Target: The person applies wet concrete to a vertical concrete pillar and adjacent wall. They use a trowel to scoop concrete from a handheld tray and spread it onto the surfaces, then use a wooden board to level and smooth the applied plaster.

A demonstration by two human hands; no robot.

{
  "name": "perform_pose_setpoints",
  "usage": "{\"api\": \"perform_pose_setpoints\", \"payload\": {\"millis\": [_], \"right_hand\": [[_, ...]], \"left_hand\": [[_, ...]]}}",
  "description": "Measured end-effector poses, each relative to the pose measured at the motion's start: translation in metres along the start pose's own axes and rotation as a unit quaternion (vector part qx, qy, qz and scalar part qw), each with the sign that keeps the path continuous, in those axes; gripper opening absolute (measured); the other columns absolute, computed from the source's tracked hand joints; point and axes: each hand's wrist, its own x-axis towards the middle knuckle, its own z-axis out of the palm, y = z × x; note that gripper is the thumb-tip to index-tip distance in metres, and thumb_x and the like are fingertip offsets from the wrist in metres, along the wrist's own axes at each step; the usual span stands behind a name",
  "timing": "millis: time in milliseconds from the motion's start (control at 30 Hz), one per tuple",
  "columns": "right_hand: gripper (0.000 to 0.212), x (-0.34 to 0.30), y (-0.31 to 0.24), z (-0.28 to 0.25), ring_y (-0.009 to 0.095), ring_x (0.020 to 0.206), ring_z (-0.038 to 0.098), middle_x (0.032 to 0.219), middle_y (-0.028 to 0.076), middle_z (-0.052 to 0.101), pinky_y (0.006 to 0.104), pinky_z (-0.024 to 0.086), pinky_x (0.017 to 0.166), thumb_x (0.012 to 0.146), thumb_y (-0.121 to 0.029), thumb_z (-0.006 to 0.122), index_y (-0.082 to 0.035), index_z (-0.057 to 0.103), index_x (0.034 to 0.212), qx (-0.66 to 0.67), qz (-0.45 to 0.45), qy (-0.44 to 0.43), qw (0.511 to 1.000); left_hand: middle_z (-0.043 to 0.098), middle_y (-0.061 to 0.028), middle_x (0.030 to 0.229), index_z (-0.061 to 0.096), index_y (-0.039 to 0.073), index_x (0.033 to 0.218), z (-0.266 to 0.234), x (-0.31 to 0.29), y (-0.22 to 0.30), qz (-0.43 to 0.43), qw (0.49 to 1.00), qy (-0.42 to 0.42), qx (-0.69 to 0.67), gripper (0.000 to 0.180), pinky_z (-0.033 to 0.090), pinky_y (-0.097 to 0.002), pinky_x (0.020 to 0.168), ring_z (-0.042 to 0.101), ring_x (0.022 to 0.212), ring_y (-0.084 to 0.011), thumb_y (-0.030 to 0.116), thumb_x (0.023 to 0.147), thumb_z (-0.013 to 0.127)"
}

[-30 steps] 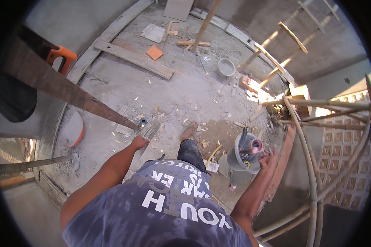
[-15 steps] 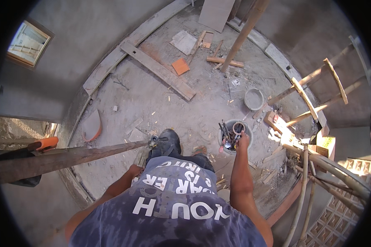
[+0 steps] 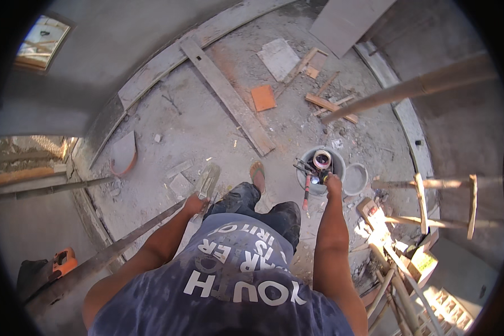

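I look straight down at a dusty concrete floor. My left hand (image 3: 195, 204) grips the handle of a flat metal trowel (image 3: 208, 180) whose blade points forward beside my left leg. My right hand (image 3: 333, 182) holds the rim of a grey bucket (image 3: 322, 172) hanging at my right side. The bucket carries several tools, a roll of tape and a red-handled tool sticking out below. My sandalled foot (image 3: 257, 175) is stepping forward between the two.
A long plank (image 3: 227, 95) lies across the floor ahead, with an orange tile (image 3: 262, 97), board scraps and a small grey bowl (image 3: 355, 179). A wooden ladder (image 3: 431, 201) and poles crowd the right. A long beam (image 3: 95, 260) and an orange tool (image 3: 61, 263) lie at the left.
The view has swung as I walk: the long beam slid from my front to my left, the ladder moved lower right. Both hands keep the same hold on trowel and bucket.
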Motion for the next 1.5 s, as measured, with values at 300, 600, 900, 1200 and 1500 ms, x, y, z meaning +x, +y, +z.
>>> {"api": "perform_pose_setpoints", "payload": {"millis": [300,600,900,1200,1500], "right_hand": [[0.049,0.246,0.087,0.026,0.036,0.101,0.061,0.107,0.022,0.065,0.0452,0.045,0.086,0.096,-0.042,0.043,-0.002,0.064,0.114,-0.228,-0.003,-0.180,0.957],[0.070,0.354,0.095,0.136,0.047,0.116,0.052,0.118,0.034,0.057,0.0482,0.043,0.096,0.092,-0.057,0.047,0.008,0.059,0.117,-0.441,-0.053,-0.279,0.851],[0.044,0.188,-0.060,0.164,0.038,0.091,0.064,0.096,0.022,0.067,0.0485,0.049,0.080,0.094,-0.039,0.047,0.000,0.065,0.104,-0.426,-0.322,-0.342,0.773],[0.040,-0.100,-0.341,0.231,0.016,0.076,0.065,0.083,0.003,0.066,0.0264,0.053,0.071,0.097,-0.039,0.057,0.000,0.066,0.101,0.017,-0.019,-0.545,0.838],[0.056,-0.043,-0.412,0.340,0.035,0.079,0.067,0.081,0.025,0.067,0.0419,0.052,0.070,0.089,-0.048,0.061,0.008,0.066,0.088,-0.245,-0.179,-0.214,0.929]], "left_hand": [[0.064,-0.0273,0.108,0.056,0.003,0.121,0.073,0.002,0.087,0.046,0.987,0.074,0.131,0.057,0.048,-0.0492,0.087,0.061,0.103,-0.0434,0.048,0.086,0.062],[0.067,-0.0225,0.087,0.055,0.007,0.110,0.158,0.009,0.107,-0.167,0.950,0.163,0.208,0.043,0.050,-0.0526,0.072,0.065,0.084,-0.0416,0.043,0.088,0.060],[0.068,-0.0217,0.095,0.058,0.010,0.114,0.119,0.006,0.145,-0.125,0.964,0.178,0.152,0.044,0.051,-0.0525,0.075,0.066,0.089,-0.0405,0.045,0.086,0.062],[0.058,-0.0244,0.124,0.057,0.001,0.121,-0.010,0.076,0.258,0.232,0.939,0.255,0.002,0.051,0.044,-0.0446,0.097,0.056,0.115,-0.0374,0.033,0.083,0.067],[0.065,-0.0117,0.100,0.061,0.012,0.129,-0.295,-0.031,0.304,0.475,0.866,-0.045,-0.147,0.042,0.047,-0.0349,0.086,0.062,0.091,-0.0243,0.028,0.090,0.065]]}}
